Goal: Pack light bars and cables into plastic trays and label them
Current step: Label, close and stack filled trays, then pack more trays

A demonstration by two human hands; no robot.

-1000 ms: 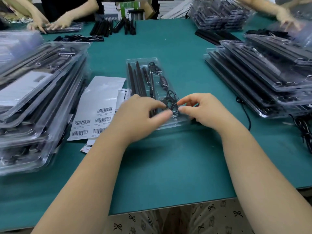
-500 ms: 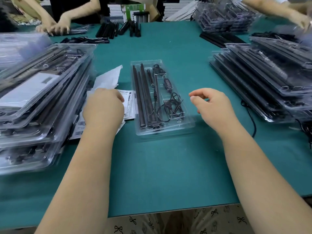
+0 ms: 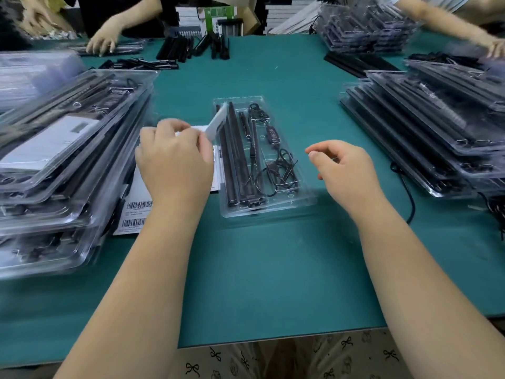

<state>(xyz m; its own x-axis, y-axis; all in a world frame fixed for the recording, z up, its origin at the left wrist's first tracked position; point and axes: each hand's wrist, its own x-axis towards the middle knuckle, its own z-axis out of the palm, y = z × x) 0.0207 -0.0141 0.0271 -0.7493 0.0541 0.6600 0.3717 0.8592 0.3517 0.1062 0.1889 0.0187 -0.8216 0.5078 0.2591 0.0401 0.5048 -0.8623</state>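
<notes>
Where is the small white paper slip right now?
Head view, centre-left: the small white paper slip is pinched by the left hand, over the clear plastic tray's left edge.

The tray point(image 3: 269, 206) lies at the table's point(image 3: 273, 269) centre, with bars point(image 3: 235, 165) in its 9 o'clock half and cables point(image 3: 276, 165) in its 3 o'clock half. At 9 o'clock of the tray lie the label sheets point(image 3: 135, 212), the left hand point(image 3: 175, 160) above them holding a label point(image 3: 216, 124) over the tray's far 9 o'clock corner, and beyond them a stack point(image 3: 68, 160) of packed trays. At 3 o'clock the right hand point(image 3: 344, 170) hovers just beside the tray, with another stack point(image 3: 426, 127) farther out, and loose bars point(image 3: 191, 47) lie at 12 o'clock.
</notes>
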